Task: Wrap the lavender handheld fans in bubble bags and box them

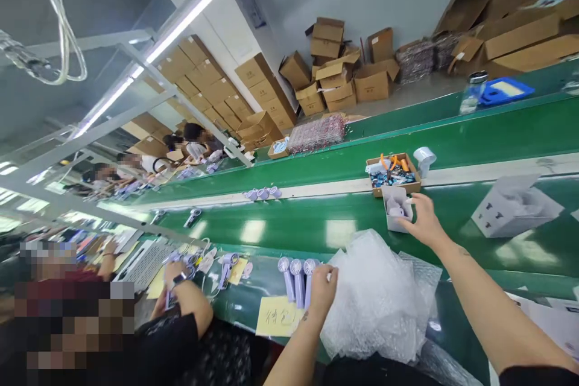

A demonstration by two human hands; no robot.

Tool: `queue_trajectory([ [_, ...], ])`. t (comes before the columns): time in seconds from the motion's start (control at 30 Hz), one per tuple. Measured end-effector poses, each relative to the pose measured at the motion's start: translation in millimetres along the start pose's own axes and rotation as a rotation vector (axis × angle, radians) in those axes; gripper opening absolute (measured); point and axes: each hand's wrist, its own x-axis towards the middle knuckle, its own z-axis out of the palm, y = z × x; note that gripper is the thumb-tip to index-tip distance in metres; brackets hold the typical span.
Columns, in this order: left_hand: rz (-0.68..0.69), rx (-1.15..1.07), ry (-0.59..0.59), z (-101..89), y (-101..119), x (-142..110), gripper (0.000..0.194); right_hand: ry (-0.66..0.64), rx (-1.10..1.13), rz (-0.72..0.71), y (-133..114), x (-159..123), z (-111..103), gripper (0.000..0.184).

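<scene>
My right hand (425,221) grips the right side of a small open white box (392,222), thumb in front and fingers at its rim. Something pale purple shows inside the box. My left hand (322,287) has its fingers curled beside a row of three purple handheld fans (297,283), overlapping the rightmost one. Whether it grips anything is hidden. Between my arms lies a heap of clear bubble-wrap bags (380,295). A yellow note (278,316) with handwriting sits under the fans' handles.
Behind the small box stands a carton of bagged parts (393,175), beside a roll of tape (424,160). A larger open white box (515,205) is on the right of the green belt (271,226). At left, a co-worker's hand (175,274) is among more fans.
</scene>
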Motion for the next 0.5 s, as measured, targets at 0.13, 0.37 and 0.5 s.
queue_trajectory([
  [0.13, -0.433, 0.273, -0.041, -26.0, -44, -20, 0.023, 0.265, -0.048, 0.011, -38, -34, 12, 0.019],
  [0.37, -0.600, 0.306, -0.230, -8.8, -66, -19, 0.031, -0.607, -0.237, -0.025, -64, -165, 79, 0.035],
  [0.5, -0.557, 0.204, -0.241, -23.9, -73, -13, 0.027, -0.622, -0.119, 0.039, -65, -187, 72, 0.034],
])
